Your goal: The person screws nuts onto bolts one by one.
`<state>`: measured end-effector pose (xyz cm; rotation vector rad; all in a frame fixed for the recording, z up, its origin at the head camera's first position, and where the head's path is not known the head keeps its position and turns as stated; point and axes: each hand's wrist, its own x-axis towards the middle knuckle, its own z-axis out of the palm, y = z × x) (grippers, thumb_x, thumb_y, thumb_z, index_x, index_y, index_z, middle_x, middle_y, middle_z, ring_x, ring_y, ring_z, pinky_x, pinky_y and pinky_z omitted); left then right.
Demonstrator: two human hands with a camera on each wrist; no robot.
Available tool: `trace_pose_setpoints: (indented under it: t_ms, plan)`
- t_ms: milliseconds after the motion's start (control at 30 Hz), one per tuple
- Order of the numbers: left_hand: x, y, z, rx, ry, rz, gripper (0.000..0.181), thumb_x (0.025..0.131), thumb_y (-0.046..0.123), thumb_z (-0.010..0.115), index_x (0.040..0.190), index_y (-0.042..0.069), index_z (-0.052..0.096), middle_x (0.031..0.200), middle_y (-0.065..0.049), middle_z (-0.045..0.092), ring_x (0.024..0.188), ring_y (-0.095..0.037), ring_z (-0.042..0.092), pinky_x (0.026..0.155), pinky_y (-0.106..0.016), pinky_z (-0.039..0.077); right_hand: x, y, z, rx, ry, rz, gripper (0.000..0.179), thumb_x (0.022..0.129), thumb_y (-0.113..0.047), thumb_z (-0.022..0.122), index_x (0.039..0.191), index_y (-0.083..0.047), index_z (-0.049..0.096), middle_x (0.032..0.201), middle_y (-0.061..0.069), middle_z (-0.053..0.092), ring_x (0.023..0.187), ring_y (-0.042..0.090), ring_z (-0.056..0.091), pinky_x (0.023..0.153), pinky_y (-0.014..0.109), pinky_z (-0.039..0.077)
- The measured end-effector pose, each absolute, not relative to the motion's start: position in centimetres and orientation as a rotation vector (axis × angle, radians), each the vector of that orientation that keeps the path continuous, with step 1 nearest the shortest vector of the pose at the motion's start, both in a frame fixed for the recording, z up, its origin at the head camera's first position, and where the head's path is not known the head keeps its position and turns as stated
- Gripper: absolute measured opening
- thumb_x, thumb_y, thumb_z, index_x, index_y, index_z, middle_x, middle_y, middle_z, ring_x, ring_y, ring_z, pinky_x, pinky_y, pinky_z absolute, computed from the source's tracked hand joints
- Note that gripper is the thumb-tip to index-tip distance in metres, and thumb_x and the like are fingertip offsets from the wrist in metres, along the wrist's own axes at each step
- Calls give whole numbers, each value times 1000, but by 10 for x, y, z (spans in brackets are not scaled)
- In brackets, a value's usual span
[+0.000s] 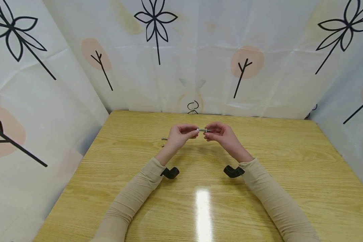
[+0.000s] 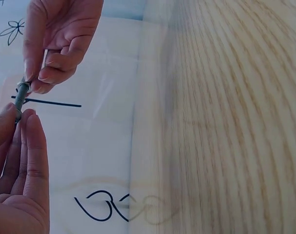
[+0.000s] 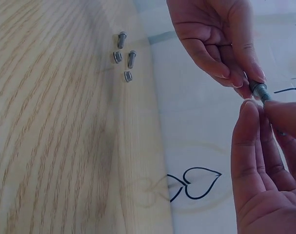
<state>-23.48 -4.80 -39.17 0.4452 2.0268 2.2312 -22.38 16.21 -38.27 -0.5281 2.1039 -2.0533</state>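
Note:
Between the two hands, above the table, a metal bolt (image 1: 201, 130) lies roughly level. The left hand (image 1: 179, 136) pinches its head end between thumb and fingers. At the other end the right hand (image 1: 222, 134) pinches the bolt with thumb and fingertips, where what looks like a nut (image 1: 206, 130) sits around the shank. Fingers cover both ends of the bolt (image 2: 21, 97) in the left wrist view. Some thread shows on the bolt (image 3: 263, 91) in the right wrist view.
On the wooden table (image 1: 133, 201), two more bolts (image 3: 131, 59) and two nuts (image 3: 128, 76) lie loose; the left hand partly hides them in the head view. A patterned cloth (image 1: 181, 77) hangs behind the table. Dark wrist devices (image 1: 171, 173) show beside the sleeves.

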Motion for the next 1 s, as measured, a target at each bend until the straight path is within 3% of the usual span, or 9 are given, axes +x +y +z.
trace_pose_setpoints:
  t_ms: [200, 300, 467, 600, 767, 867, 1000]
  plan:
    - [-235, -47, -393, 464, 2081, 2215, 26, 87, 9, 72, 107, -8, 69, 95, -14, 71, 85, -22, 69, 83, -41, 58, -225, 162, -384, -497, 2136, -2005, 34, 94, -15, 65, 115, 10, 57, 93, 12, 68, 88, 31, 65, 88, 58, 51]
    - [-235, -47, -394, 459, 2093, 2213, 26, 87, 8, 72, 107, -8, 69, 95, -13, 71, 85, -21, 69, 84, -43, 58, -224, 162, -383, -482, 2122, -2013, 34, 94, -15, 65, 118, 8, 57, 98, 15, 67, 92, 36, 63, 90, 58, 50]
    - [-234, -47, -394, 451, 2099, 2211, 23, 86, 9, 73, 105, -4, 71, 96, -12, 71, 86, -21, 69, 85, -45, 57, -222, 161, -381, -497, 2088, -2062, 33, 93, -6, 64, 121, 7, 54, 107, 27, 61, 90, 27, 66, 91, 58, 49]
    - [-234, -47, -393, 441, 2099, 2215, 24, 86, 10, 73, 105, -3, 71, 97, -11, 71, 86, -21, 68, 84, -41, 58, -223, 161, -382, -506, 2113, -2040, 33, 94, -10, 63, 117, 12, 55, 102, 26, 63, 90, 31, 65, 89, 56, 51]
    - [-234, -47, -393, 442, 2090, 2221, 26, 86, 10, 73, 107, -4, 70, 100, -16, 70, 89, -26, 68, 86, -44, 57, -225, 161, -382, -467, 2116, -2014, 37, 96, -24, 61, 116, 6, 57, 103, 24, 63, 93, 38, 62, 87, 49, 55]
    - [-234, -48, -393, 444, 2086, 2220, 26, 86, 9, 73, 107, -5, 70, 101, -17, 70, 90, -28, 68, 86, -44, 57, -224, 162, -381, -486, 2087, -2027, 34, 95, -19, 63, 120, 3, 56, 108, 29, 60, 95, 38, 62, 89, 52, 53]
    - [-234, -48, -393, 436, 2088, 2224, 22, 86, 8, 73, 105, -3, 72, 98, -15, 70, 88, -26, 68, 84, -42, 58, -224, 163, -380, -528, 2105, -2008, 33, 93, -12, 65, 120, 5, 56, 105, 22, 64, 94, 36, 64, 90, 58, 50]
